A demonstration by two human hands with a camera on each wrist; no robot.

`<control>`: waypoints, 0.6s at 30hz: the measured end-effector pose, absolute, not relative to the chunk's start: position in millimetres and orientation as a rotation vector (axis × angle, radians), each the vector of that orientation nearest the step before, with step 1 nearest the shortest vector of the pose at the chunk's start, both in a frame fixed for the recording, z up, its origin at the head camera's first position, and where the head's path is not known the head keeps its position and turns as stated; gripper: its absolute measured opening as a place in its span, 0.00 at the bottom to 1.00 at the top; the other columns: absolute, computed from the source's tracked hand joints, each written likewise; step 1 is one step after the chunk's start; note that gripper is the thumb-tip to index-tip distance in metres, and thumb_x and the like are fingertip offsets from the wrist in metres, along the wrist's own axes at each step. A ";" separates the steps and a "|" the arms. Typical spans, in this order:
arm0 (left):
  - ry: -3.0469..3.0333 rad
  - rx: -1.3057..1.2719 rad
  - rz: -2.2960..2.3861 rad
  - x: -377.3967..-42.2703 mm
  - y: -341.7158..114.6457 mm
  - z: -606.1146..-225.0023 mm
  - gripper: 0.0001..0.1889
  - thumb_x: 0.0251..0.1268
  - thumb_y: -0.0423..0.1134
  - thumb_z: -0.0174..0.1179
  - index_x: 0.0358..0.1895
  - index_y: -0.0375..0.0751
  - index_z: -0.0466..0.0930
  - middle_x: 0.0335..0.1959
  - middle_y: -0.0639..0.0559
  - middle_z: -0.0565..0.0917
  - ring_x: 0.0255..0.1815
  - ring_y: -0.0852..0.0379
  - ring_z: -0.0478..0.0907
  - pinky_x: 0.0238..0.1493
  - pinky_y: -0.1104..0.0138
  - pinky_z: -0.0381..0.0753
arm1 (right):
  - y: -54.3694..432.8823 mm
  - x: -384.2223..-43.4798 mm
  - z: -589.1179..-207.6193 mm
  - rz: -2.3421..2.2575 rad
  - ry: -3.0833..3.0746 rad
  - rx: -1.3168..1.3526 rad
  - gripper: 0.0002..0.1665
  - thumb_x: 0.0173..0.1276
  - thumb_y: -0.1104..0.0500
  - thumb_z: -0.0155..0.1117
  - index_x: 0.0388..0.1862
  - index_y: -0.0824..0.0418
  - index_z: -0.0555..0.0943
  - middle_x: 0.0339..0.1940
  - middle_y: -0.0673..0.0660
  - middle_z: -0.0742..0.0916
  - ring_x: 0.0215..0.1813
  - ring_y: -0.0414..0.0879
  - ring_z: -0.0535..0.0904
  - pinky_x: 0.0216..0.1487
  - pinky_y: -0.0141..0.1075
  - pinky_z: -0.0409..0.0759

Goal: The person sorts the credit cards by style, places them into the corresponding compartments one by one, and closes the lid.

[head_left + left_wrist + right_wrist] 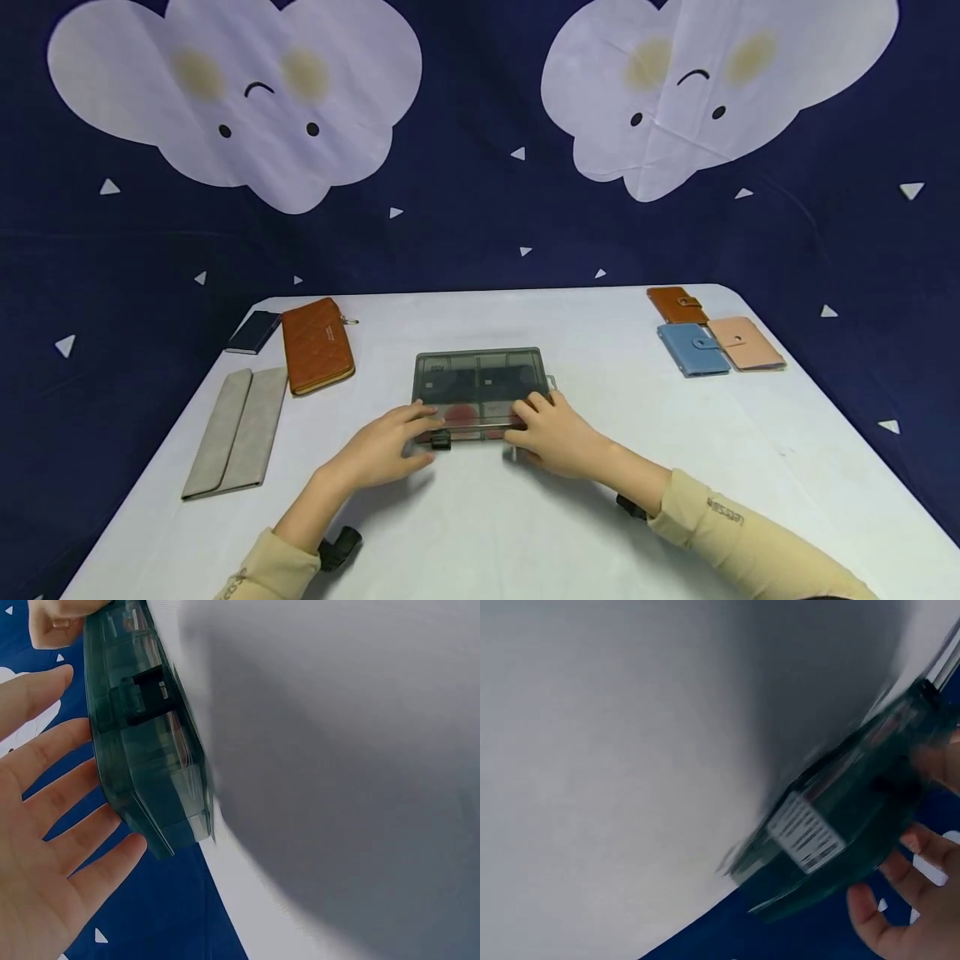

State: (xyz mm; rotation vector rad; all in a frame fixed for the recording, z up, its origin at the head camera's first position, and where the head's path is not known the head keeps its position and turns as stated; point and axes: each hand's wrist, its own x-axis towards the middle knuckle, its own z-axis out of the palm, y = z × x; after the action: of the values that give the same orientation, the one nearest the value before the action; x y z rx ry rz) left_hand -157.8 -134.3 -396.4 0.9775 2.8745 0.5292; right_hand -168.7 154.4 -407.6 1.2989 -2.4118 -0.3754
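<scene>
A dark translucent plastic storage box (480,375) lies on the white table with its lid down. Black latches sit on its front; one latch (154,694) shows in the left wrist view. Reddish contents (461,413) show through the lid. My left hand (386,446) is at the box's left front, its fingers extended along the lid edge and its thumb apart from the box. At the right front, my right hand (558,433) grips the box, fingers bent over the lid and thumb at the front side. A barcode label (806,832) is on that front side.
Left lie a grey folding case (236,433), a brown zip wallet (318,346) and a dark booklet (253,332). Back right are a brown card holder (677,305), a blue one (693,350) and a pink one (746,342). A dark cloud-print cloth (465,167) hangs behind.
</scene>
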 end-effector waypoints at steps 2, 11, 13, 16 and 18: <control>2.874 0.973 0.537 -157.8 -133.9 -396.9 0.24 0.59 0.44 0.62 0.59 0.44 0.75 0.64 0.45 0.69 0.67 0.41 0.60 0.61 0.46 0.68 | 156.2 -168.2 -406.3 -0.230 -2.479 1.288 0.17 0.59 0.55 0.67 0.47 0.45 0.76 0.41 0.52 0.75 0.39 0.48 0.69 0.32 0.38 0.68; 2.875 0.982 0.536 -159.0 -134.3 -396.0 0.22 0.58 0.44 0.62 0.56 0.44 0.77 0.62 0.47 0.71 0.66 0.41 0.61 0.61 0.46 0.68 | 154.2 -170.1 -405.7 0.315 -2.679 1.141 0.23 0.57 0.64 0.67 0.51 0.52 0.74 0.39 0.48 0.78 0.41 0.44 0.72 0.38 0.37 0.66; 2.885 0.995 0.529 -160.5 -133.1 -395.3 0.22 0.57 0.44 0.63 0.56 0.44 0.77 0.59 0.47 0.73 0.63 0.42 0.65 0.59 0.47 0.70 | 154.2 -171.4 -404.0 0.368 -2.705 1.133 0.24 0.57 0.64 0.67 0.52 0.52 0.74 0.39 0.48 0.79 0.41 0.44 0.73 0.40 0.38 0.67; 2.921 1.023 0.466 -163.8 -126.5 -394.2 0.27 0.55 0.47 0.64 0.60 0.44 0.74 0.53 0.48 0.75 0.53 0.46 0.70 0.56 0.50 0.72 | 156.4 -173.7 -398.4 0.454 -2.747 1.140 0.25 0.56 0.64 0.68 0.53 0.53 0.74 0.40 0.49 0.80 0.43 0.44 0.74 0.43 0.41 0.68; 2.953 1.033 0.376 -166.3 -118.9 -393.6 0.32 0.54 0.51 0.65 0.63 0.45 0.71 0.50 0.47 0.75 0.48 0.47 0.70 0.53 0.51 0.73 | 159.2 -175.1 -394.3 0.491 -2.778 1.147 0.27 0.56 0.62 0.69 0.55 0.54 0.74 0.42 0.50 0.80 0.44 0.45 0.74 0.44 0.43 0.68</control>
State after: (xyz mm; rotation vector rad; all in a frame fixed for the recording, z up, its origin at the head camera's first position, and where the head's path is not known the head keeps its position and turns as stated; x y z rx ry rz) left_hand -166.3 -118.9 -393.6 1.0328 2.9531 0.3756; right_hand -175.1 159.2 -394.3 1.1470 -2.7782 0.4908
